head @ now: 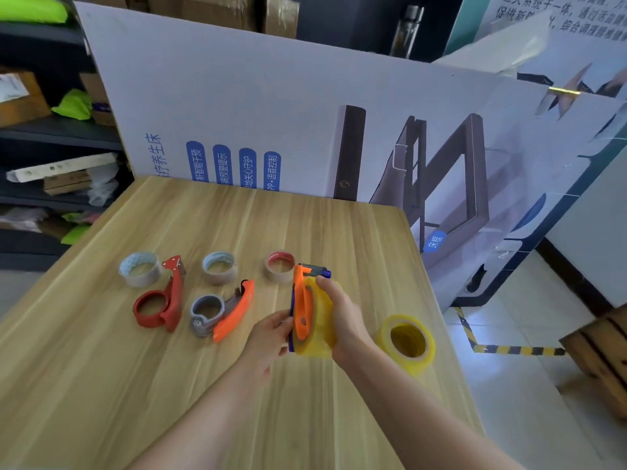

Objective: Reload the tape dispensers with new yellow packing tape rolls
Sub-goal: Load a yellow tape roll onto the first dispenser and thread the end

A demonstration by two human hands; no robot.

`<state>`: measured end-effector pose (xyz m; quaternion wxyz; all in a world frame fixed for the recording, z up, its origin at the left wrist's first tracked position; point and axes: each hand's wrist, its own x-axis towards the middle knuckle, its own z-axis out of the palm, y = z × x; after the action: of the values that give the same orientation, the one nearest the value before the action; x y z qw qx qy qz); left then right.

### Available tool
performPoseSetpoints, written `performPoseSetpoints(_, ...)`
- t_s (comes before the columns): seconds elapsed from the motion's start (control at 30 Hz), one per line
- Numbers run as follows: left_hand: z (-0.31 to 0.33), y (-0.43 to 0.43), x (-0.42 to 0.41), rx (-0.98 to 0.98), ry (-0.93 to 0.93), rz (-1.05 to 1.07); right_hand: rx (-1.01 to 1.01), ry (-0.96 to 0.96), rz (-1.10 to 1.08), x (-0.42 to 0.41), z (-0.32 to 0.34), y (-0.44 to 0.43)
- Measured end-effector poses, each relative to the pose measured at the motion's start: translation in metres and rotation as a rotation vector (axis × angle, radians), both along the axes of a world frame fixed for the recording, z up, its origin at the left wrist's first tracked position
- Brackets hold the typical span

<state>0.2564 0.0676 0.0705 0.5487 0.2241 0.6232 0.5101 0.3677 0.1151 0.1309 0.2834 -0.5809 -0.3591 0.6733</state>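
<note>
Above the wooden table (101, 368), my right hand (342, 317) grips a yellow tape roll (320, 320) that sits on an orange and blue dispenser (302, 307). My left hand (271, 334) pinches the dispenser's lower left edge. A second yellow tape roll (407, 340) stands on the table to the right, near the edge. A red dispenser (163, 300) and an orange and grey dispenser (224, 313) lie on the table to the left, both without tape.
Three spent cardboard cores (140, 268) (220, 266) (280, 264) stand in a row behind the dispensers. A large printed board (271, 113) leans behind the table. Shelves with boxes (51, 147) are at the left. The table's right edge drops to a tiled floor (526, 385).
</note>
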Motion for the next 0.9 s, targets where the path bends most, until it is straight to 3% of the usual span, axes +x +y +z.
performPoseSetpoints(0.17, -0.019, -0.035, 0.042, -0.089, 0.001, 0.081, -0.057, -0.060, 0.044, 0.031, -0.026, -0.019)
performPoseSetpoints(0.43, -0.046, -0.071, 0.075, -0.369, -0.004, -0.050, -0.174, -0.123, 0.063, 0.061, -0.067, -0.054)
performPoseSetpoints(0.67, -0.069, -0.087, 0.082, -0.496, -0.027, -0.064, -0.260, -0.157, 0.032, 0.068, -0.102, -0.071)
performPoseSetpoints(0.9, -0.080, -0.089, 0.082, -0.427, -0.072, -0.209, -0.281, -0.200, 0.015, 0.069, -0.122, -0.069)
